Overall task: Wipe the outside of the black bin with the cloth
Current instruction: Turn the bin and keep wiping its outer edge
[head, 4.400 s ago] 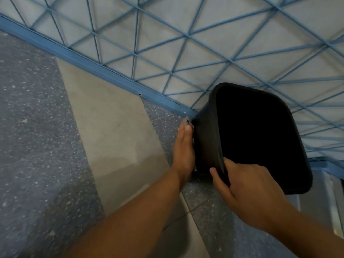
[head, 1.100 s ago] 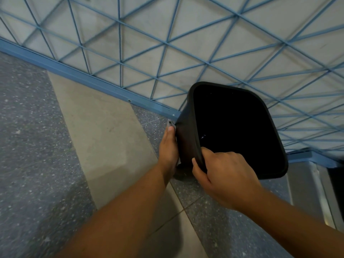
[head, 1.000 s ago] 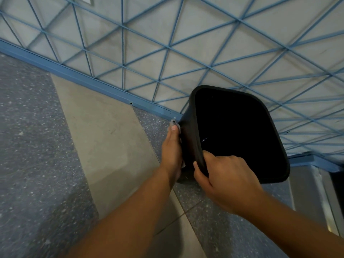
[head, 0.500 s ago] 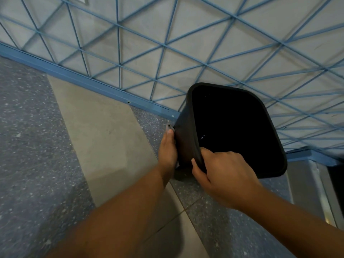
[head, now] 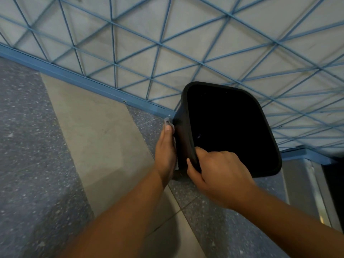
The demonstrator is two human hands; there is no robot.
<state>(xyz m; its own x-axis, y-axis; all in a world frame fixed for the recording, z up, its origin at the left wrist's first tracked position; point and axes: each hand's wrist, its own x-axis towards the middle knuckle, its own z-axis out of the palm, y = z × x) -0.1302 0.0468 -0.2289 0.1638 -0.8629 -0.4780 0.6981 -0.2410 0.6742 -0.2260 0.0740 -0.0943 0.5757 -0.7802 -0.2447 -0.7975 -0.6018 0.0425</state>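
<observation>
The black bin (head: 230,127) stands on the floor by the wall, its open top facing me. My left hand (head: 165,151) lies flat against the bin's left outer side and presses a pale cloth (head: 168,121) onto it; only slivers of the cloth peek out past the fingertips and below the palm. My right hand (head: 217,174) grips the near-left corner of the rim, thumb outside and fingers inside.
A grey wall with a blue triangular lattice (head: 186,45) and a blue skirting strip (head: 83,82) runs behind the bin. The floor has speckled grey tiles (head: 28,146) and a beige strip (head: 96,136). A metal frame edge (head: 312,192) is at the right.
My left hand keeps sliding forward and back along the bin's left side with the cloth. The right hand holds the same corner of the rim.
</observation>
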